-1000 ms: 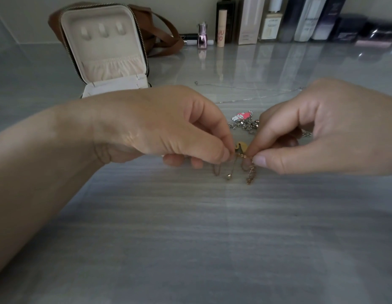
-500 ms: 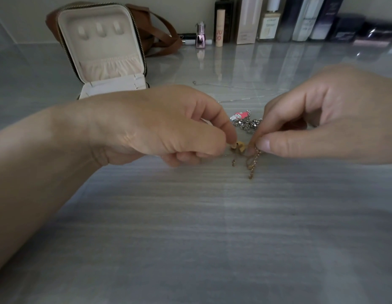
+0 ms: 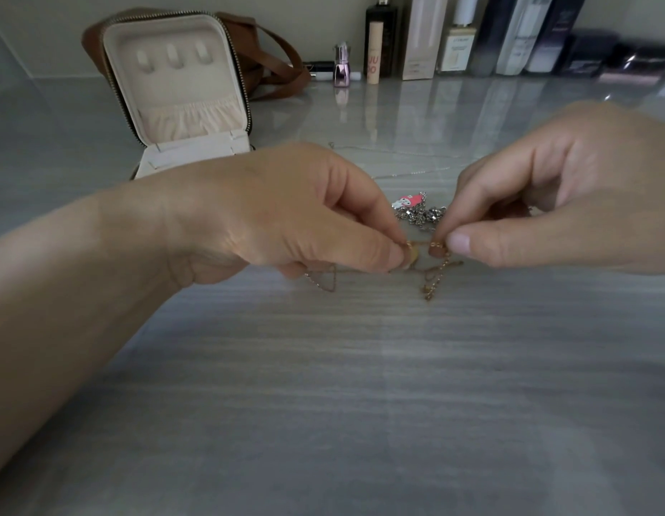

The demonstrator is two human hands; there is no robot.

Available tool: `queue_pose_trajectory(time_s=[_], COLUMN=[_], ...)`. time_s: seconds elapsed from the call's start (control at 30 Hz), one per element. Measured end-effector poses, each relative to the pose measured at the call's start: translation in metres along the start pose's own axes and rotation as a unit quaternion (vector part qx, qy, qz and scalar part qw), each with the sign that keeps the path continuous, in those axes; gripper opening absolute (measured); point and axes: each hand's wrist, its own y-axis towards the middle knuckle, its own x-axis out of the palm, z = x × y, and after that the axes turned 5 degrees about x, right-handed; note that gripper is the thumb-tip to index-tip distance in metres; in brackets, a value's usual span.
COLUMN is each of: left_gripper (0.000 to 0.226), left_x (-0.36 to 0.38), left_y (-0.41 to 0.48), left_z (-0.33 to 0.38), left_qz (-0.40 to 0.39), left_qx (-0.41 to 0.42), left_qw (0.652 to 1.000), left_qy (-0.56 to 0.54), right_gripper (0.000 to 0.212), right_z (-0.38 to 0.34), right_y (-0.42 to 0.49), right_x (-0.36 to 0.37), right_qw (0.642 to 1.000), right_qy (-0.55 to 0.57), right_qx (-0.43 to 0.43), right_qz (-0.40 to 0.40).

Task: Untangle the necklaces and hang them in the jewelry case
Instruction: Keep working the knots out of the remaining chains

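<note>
Now the left hand (image 3: 286,210) and right hand (image 3: 546,202), each pinching the gold necklace (image 3: 433,283) over mid-tabletop (image 3: 323,404), have drawn slightly apart, likely loosening the tangle, with the open jewelry case (image 3: 174,87) at 10 o'clock.

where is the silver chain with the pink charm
Head view, centre: the silver chain with the pink charm lies on the table behind the gap between the left hand and right hand, right of the jewelry case.
</note>
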Motion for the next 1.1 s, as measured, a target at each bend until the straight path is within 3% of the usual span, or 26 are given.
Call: queue_pose_trajectory(time_s=[0.03, 0.07, 0.17, 0.53, 0.87, 1.1], left_gripper=[0.016, 0.018, 0.013, 0.010, 0.027, 0.012], left_x=[0.000, 0.000, 0.000, -0.001, 0.004, 0.005], left_y=[0.000, 0.000, 0.000, -0.002, -0.001, 0.001], left_z=[0.000, 0.000, 0.000, 0.001, 0.005, 0.003], left_qz=[0.001, 0.003, 0.011, 0.039, 0.052, 0.054], left_qx=[-0.001, -0.003, 0.001, 0.032, 0.032, 0.020], left_qw=[1.000, 1.000, 1.000, 0.999, 0.996, 0.997], left_qy=[0.007, 0.013, 0.013, -0.004, -0.062, -0.042], right_gripper=[0.014, 0.013, 0.021, 0.027, 0.026, 0.029], right_z=[0.018, 0.025, 0.037, 0.047, 0.047, 0.047], right_y=[-0.007, -0.013, -0.012, -0.009, -0.008, -0.006], right_x=[-0.003, -0.001, -0.006, -0.008, -0.006, -0.002], right_qw=[0.999, 0.999, 0.998, 0.999, 0.999, 0.998], right_qy=[-0.026, -0.047, -0.047, 0.022, 0.037, 0.052], right_qx=[-0.007, 0.008, -0.052, -0.037, -0.037, -0.015], right_qz=[0.035, 0.022, -0.001, 0.000, -0.005, -0.008])
